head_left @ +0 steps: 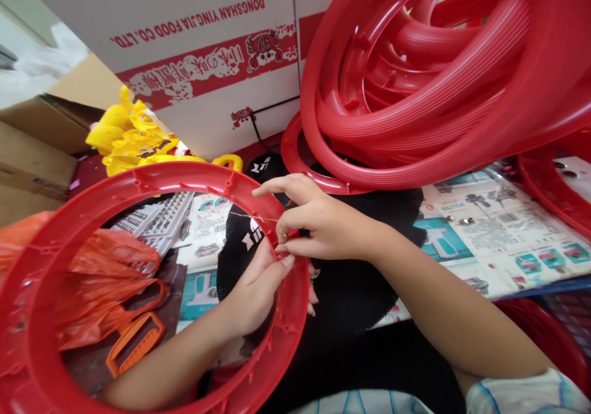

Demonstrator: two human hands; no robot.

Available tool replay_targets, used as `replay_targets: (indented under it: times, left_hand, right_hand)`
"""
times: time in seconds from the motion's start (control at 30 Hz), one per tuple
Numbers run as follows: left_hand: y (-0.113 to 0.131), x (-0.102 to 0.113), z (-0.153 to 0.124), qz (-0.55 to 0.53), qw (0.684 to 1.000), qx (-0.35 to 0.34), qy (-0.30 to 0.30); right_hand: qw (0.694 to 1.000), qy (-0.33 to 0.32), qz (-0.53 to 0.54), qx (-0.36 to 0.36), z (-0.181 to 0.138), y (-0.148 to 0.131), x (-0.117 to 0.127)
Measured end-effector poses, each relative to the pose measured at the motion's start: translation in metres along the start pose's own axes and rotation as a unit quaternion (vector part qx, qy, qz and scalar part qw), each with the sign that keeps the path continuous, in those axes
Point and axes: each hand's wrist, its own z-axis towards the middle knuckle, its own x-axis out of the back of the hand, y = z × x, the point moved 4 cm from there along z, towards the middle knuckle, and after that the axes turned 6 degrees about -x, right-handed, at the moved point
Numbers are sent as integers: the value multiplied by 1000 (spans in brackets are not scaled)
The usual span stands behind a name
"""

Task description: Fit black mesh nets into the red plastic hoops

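A large red plastic ring [152, 177], hollow side up with small pegs inside its channel, is tilted in front of me on the left. My left hand [258, 285] reaches through its opening and grips its right side, thumb on top and fingertips showing past the outer edge. My right hand [307, 217] is at the same stretch of rim, index finger stretched out and thumb bent in against the other fingers. A thin pale strand [252, 215] runs by these fingers. Whatever sits between the right fingertips is too small to make out.
Stacked red rings [415, 137] lean at the right. Behind stands a white printed carton [198, 26]. Yellow plastic parts [133, 137], an orange bag [106, 278] and a grey tray of small metal parts [170, 217] lie left. Black mesh fabric [360, 229] covers some printed cardboard [489, 235].
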Motion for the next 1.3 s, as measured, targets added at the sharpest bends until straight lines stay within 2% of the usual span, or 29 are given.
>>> replay_targets:
  times: [0.1,0.27,0.43,0.6,0.8,1.0,1.07,1.17,1.3]
  left_hand:
    - [-2,1,-1,48,999,0,10]
    - [-6,-2,-8,123,992,26,-3]
    - [-5,-7,-12,121,991,51,5]
    - [-6,-9,-15,103,992,74,-16]
    - [-7,-13,-16,114,987,89,-63]
    - [-9,-10,-19,37,991,112,-56]
    - [-7,-7,-15,-17,995,89,-30]
    - [-2,-3,-6,-77,997,21,17]
    - [-3,1,5,-76,996,-26,49]
  right_hand:
    - [997,-10,72,-36,1,1,1]
    - [989,0,148,-30,3,2,2]
    - [985,18,170,-34,3,3,-3]
    - [970,55,211,-110,2,10,-6]
    - [938,-24,284,-195,3,14,-9]
    - [904,-26,344,-254,2,18,-11]
    - [887,-24,373,-271,2,20,-13]
    - [860,-16,409,-304,0,23,-19]
    - [847,5,439,-299,2,24,-26]
